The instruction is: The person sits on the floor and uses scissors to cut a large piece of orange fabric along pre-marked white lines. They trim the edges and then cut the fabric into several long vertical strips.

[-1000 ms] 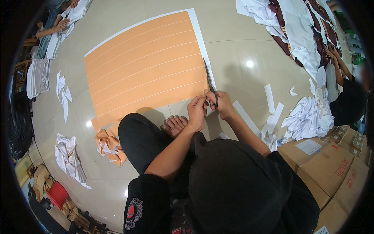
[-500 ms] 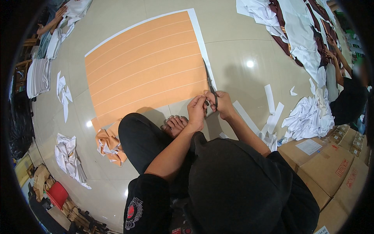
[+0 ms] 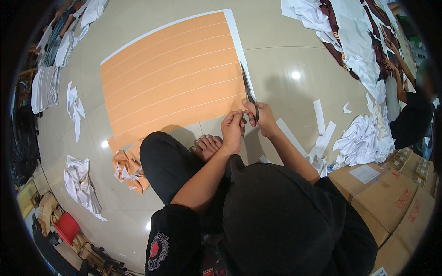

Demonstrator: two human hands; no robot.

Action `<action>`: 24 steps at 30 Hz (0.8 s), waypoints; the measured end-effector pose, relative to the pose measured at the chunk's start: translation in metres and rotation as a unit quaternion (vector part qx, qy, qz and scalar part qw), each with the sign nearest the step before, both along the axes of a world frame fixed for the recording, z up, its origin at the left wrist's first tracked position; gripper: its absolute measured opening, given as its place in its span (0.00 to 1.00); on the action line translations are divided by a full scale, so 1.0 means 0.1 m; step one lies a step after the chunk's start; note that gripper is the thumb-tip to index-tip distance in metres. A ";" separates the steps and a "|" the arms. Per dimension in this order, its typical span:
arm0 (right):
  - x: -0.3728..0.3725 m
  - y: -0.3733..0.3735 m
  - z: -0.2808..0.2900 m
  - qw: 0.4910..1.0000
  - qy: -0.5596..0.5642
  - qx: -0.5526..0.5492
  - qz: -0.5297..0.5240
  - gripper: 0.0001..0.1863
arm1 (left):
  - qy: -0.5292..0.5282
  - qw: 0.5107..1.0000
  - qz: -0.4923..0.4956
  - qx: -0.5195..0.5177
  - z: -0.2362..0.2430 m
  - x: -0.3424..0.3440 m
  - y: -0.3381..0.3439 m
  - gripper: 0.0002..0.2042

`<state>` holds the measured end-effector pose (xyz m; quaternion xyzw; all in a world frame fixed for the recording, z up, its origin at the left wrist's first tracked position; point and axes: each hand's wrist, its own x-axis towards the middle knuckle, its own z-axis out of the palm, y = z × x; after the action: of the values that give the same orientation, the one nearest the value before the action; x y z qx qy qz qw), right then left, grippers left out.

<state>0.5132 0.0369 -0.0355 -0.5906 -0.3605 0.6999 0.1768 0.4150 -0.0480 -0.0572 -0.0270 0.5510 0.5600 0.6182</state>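
Note:
A large orange cloth (image 3: 172,73) with thin white lines across it lies flat on the floor, with a white margin (image 3: 235,41) along its far and right edges. My right hand (image 3: 264,120) is closed around the handles of long dark scissors (image 3: 247,85). Their blades point away from me, along the cloth's right edge where orange meets white. My left hand (image 3: 232,129) pinches the near right corner of the cloth, close beside the scissor handles. Its fingertips partly hide the gripped bit.
A crumpled orange and white cloth (image 3: 130,170) lies by my left knee. White offcuts (image 3: 324,138) and a white fabric heap (image 3: 366,135) are at the right, near cardboard boxes (image 3: 382,191). Another person (image 3: 412,112) works at far right. Folded stacks (image 3: 46,89) stand far left.
My right hand and the scissors have shifted slightly forward along the right edge. My left hand stays nearly in place. At the far upper left, another person's arms have moved.

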 end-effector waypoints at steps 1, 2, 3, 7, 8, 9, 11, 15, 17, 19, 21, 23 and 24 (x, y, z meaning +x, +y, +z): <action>0.00 0.02 -0.01 1.000 -0.005 0.003 0.003 0.23 | 0.001 1.000 0.001 0.003 0.00 0.00 0.00 0.08; -0.01 0.03 -0.01 1.000 -0.010 0.007 0.007 0.23 | 0.003 1.000 0.001 0.005 0.00 0.00 0.01 0.08; -0.02 0.05 -0.01 1.000 -0.014 0.004 0.008 0.23 | 0.005 1.000 0.003 0.007 0.00 -0.01 0.00 0.08; -0.04 0.07 -0.02 1.000 -0.002 0.002 0.008 0.22 | 0.001 1.000 0.006 0.010 0.00 -0.02 -0.01 0.08; -0.04 0.08 -0.03 1.000 0.008 0.004 0.008 0.22 | 0.001 1.000 0.005 0.009 0.00 -0.02 -0.01 0.08; -0.04 0.08 -0.03 1.000 0.003 0.005 0.006 0.22 | 0.001 1.000 0.005 0.008 0.00 -0.02 -0.01 0.08; -0.07 0.09 -0.03 1.000 -0.007 0.009 0.003 0.22 | -0.012 1.000 0.003 0.011 -0.01 -0.02 -0.01 0.08; -0.10 0.09 0.00 1.000 -0.012 0.002 -0.005 0.23 | -0.010 1.000 -0.005 0.017 0.00 -0.04 -0.02 0.08; -0.10 0.09 0.00 1.000 -0.010 -0.001 -0.012 0.23 | -0.011 1.000 -0.007 0.016 0.01 -0.04 -0.01 0.08; -0.10 0.09 -0.02 1.000 -0.009 0.001 -0.010 0.23 | -0.010 1.000 -0.006 0.014 0.01 -0.04 -0.02 0.08; -0.10 0.10 -0.03 1.000 -0.009 0.004 -0.007 0.23 | -0.010 1.000 -0.005 0.014 0.00 -0.04 -0.01 0.09; -0.10 0.10 -0.03 1.000 -0.013 0.007 -0.005 0.23 | -0.017 1.000 0.004 0.012 0.01 -0.03 -0.01 0.08; -0.10 0.10 -0.04 1.000 -0.012 0.009 -0.004 0.23 | -0.020 1.000 0.009 0.011 0.01 -0.03 -0.01 0.08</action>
<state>0.5037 0.0468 -0.0391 -0.5992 -0.3662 0.6887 0.1803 0.4118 -0.0486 -0.0559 -0.0361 0.5323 0.5707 0.6242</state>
